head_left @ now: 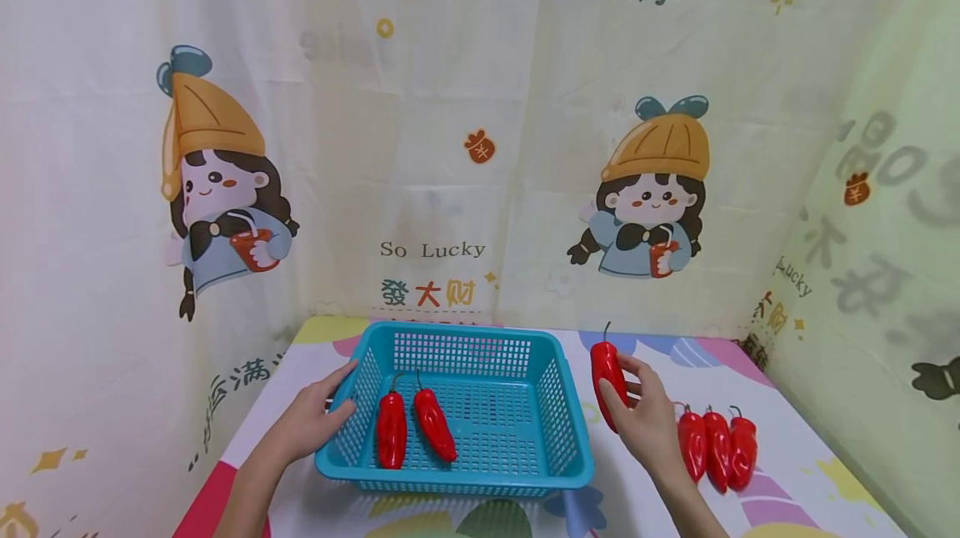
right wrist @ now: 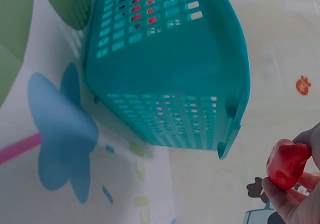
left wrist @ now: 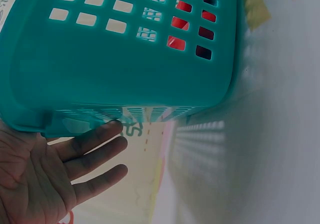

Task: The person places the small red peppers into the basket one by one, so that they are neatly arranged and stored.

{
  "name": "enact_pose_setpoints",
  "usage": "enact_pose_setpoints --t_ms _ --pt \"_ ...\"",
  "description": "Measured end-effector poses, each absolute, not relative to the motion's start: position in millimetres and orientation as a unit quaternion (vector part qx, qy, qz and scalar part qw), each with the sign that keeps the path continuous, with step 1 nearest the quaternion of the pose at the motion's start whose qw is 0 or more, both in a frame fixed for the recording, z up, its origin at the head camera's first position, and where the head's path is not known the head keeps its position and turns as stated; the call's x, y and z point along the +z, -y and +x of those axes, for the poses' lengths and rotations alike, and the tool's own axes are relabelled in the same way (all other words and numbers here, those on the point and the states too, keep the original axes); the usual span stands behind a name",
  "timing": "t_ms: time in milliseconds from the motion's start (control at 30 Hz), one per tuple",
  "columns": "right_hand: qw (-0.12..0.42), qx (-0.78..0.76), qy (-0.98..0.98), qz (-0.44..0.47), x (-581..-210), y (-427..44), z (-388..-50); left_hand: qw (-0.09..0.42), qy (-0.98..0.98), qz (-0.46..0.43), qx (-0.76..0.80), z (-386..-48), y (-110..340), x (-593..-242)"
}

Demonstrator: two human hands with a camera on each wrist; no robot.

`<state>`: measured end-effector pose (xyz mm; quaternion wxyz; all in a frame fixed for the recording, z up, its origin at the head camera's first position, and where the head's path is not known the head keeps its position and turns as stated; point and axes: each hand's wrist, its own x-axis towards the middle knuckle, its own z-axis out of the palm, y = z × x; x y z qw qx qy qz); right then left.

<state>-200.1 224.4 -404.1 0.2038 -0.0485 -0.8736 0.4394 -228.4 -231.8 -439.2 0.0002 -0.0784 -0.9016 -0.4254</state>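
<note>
My right hand point(head_left: 643, 417) pinches a red chili pepper point(head_left: 608, 375) between thumb and fingers, stem pointing up, just right of the blue plastic basket point(head_left: 577, 438). In the right wrist view, the rounded end of the held pepper point(right wrist: 287, 164) shows. My left hand point(head_left: 315, 417) is at the basket's left rim; in the left wrist view its fingers point(left wrist: 95, 159) are spread and fairly straight beside the basket wall. Its thumb is hidden in that view. Two red chili peppers point(head_left: 392, 429) point(head_left: 435, 425) lie inside the basket, towards its left.
Three more red chili peppers point(head_left: 718, 446) lie side by side on the patterned table point(head_left: 795, 471), right of my right forearm. A printed curtain point(head_left: 450, 213) hangs behind the table and along both sides.
</note>
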Motion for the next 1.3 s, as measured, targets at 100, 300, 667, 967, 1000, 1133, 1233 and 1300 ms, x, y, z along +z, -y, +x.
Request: enact_pose_setpoints --t_ms 100,300,667,967,1000,1133,1233,1300 --pt "0.205 0.442 0.872 -0.043 -403.6 -219.8 -199.4 0.0 0.902 -0.075 -0.425 -228.3 231.9 -439.8" --pt "0.205 0.448 0.87 -0.029 -404.5 -209.7 -199.9 0.001 0.9 -0.078 -0.428 -229.2 232.2 -440.2" --pt "0.197 0.47 0.86 -0.018 -405.5 -187.6 -199.1 0.001 0.901 -0.078 -0.428 -228.0 231.6 -439.3" --pt "0.194 0.487 0.852 0.006 -409.1 -177.1 -198.2 0.001 0.901 -0.08 -0.427 -229.2 231.8 -439.7" --pt "0.194 0.487 0.851 0.008 -409.4 -175.5 -198.5 0.001 0.901 -0.08 -0.426 -229.3 231.8 -439.8" --pt "0.193 0.485 0.853 0.012 -411.7 -169.1 -199.6 0.002 0.901 -0.079 -0.426 -229.0 231.8 -439.6" --pt "0.191 0.484 0.854 0.015 -414.3 -164.6 -200.5 0.001 0.901 -0.078 -0.427 -228.7 231.6 -439.0" --pt "0.19 0.485 0.853 0.018 -416.1 -161.9 -201.3 0.0 0.901 -0.082 -0.427 -228.9 231.6 -438.3"
